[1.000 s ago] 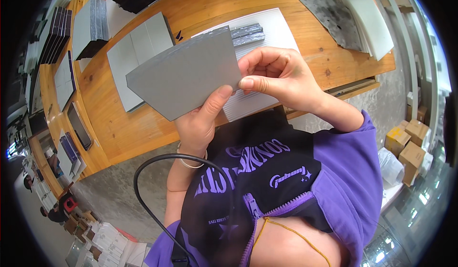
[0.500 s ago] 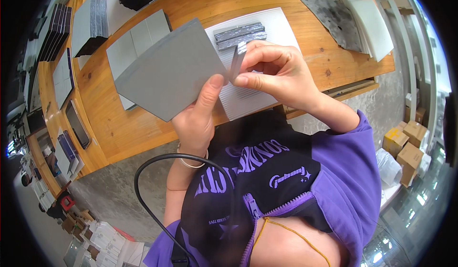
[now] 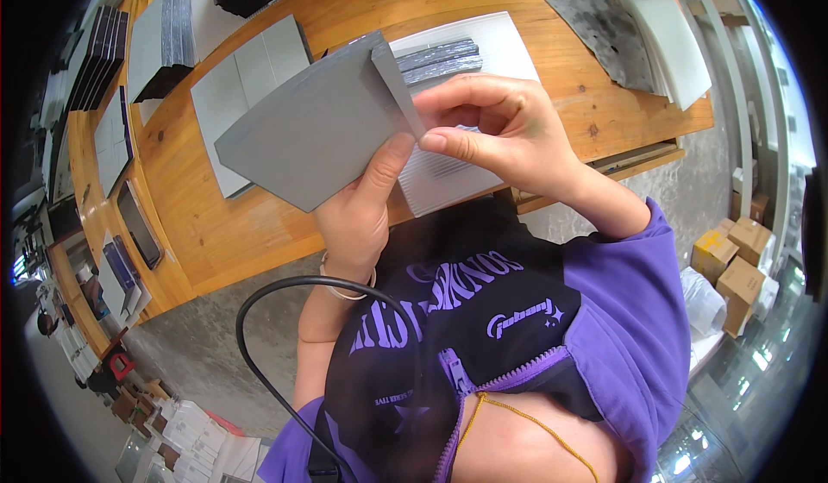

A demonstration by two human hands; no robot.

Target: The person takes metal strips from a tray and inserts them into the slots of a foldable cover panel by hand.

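My left hand (image 3: pixel 355 211) grips a flat grey panel (image 3: pixel 302 129) by its lower right part, thumb on top, holding it tilted above the wooden table. Between the thumb and fingers of my right hand (image 3: pixel 513 134) is a narrow grey strip (image 3: pixel 393 78). The strip runs along the panel's right edge and seems to touch it, standing at an angle to its face. Behind my right hand, several dark-edged strips (image 3: pixel 440 59) are stacked on a white ribbed sheet (image 3: pixel 509 43). Some of the ribbed sheet is hidden by my hands.
Light grey panels (image 3: pixel 250 73) lie on the wooden table (image 3: pixel 233 254) behind the held panel. Stacked boards (image 3: pixel 164 43) stand at the far left. A mottled grey sheet (image 3: pixel 595 30) and white sheets (image 3: pixel 668 47) lie at the right. Cardboard boxes (image 3: pixel 737 285) sit beyond the table.
My right hand has brought the strip from an edge-on position against the panel's right edge. The panel has turned and tilted slightly in my left hand.
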